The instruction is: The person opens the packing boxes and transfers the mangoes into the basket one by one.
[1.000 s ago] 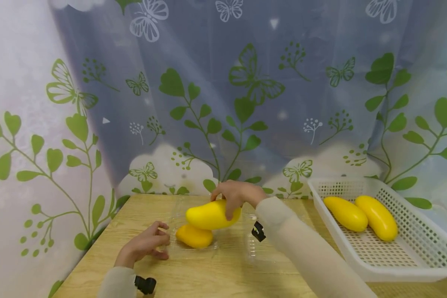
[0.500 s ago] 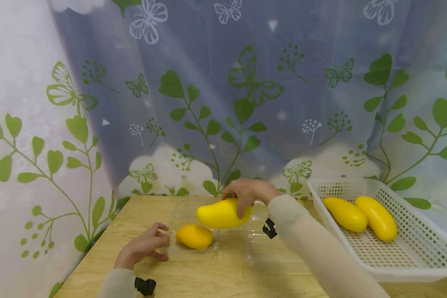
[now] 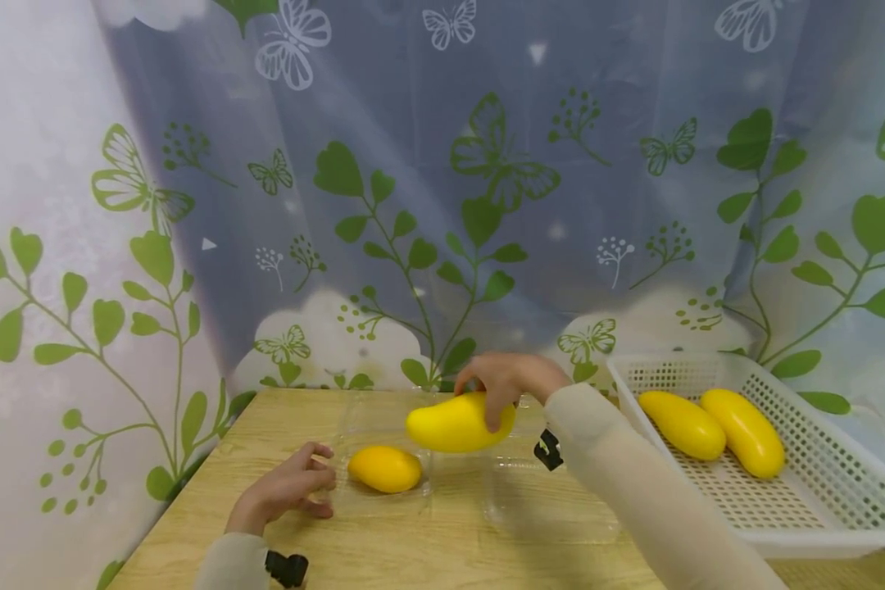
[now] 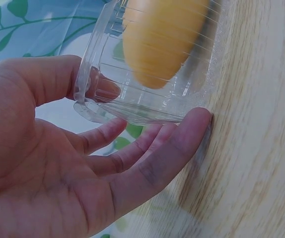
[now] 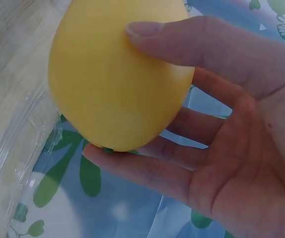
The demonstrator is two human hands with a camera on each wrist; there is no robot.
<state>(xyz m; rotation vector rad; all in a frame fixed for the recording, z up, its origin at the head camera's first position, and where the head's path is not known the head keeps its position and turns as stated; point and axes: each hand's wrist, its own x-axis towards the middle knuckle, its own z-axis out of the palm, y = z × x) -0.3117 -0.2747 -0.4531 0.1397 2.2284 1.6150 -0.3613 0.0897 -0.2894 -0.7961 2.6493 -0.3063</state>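
Note:
My right hand (image 3: pixel 505 377) grips a yellow mango (image 3: pixel 450 424) from above and holds it raised over the table. In the right wrist view the thumb presses one side of that mango (image 5: pixel 112 89) and fingers curl under its end. A second, more orange mango (image 3: pixel 385 469) lies in a clear plastic container (image 4: pixel 147 106). Beside the container's left end, my left hand (image 3: pixel 291 487) has its fingers spread and loosely bent. The left wrist view shows its fingertips touching the clear wall and lower edge.
Another clear plastic piece, a lid or tray (image 3: pixel 553 512), lies right of the container on the wooden table (image 3: pixel 383 557). A white perforated basket (image 3: pixel 796 537) stands at the right with two yellow mangoes (image 3: pixel 708 430) inside. A patterned curtain (image 3: pixel 383 270) hangs behind.
My right hand has moved to the right with its mango, from above the orange mango to the gap beside the container. My left hand has stayed in place.

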